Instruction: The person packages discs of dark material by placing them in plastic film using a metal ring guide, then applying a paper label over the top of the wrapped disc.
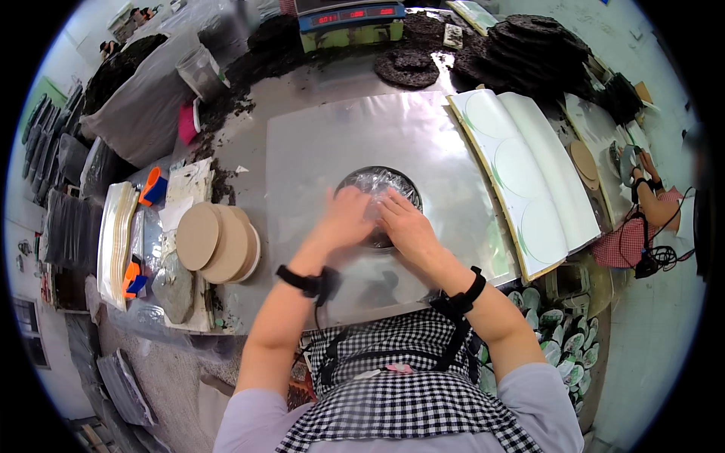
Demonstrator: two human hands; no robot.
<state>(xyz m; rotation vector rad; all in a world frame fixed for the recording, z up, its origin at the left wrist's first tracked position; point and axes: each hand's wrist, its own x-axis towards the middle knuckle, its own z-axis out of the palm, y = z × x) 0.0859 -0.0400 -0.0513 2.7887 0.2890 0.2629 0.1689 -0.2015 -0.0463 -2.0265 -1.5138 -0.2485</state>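
A round dark cake [405, 238] under crinkled clear plastic film [380, 179] lies on a shiny metal sheet [340, 136] before me. My left hand [350, 214] is blurred above the left part of the film, its fingers bent inward. It touches or hovers close over the film; I cannot tell whether it pinches any. My right hand [409, 222] lies across the right part with its fingers stretched out on the film. Both hands hide much of the cake's middle. A black strap circles each wrist.
Cardboard discs [198, 236] are stacked at left, near a stone [173, 287] and two orange-blue tape dispensers [153, 187]. White sheets with printed circles [524, 170] lie right. Behind are a digital scale [351, 17] and dark flaky discs [527, 54]. A co-worker's hands [643, 170] are far right.
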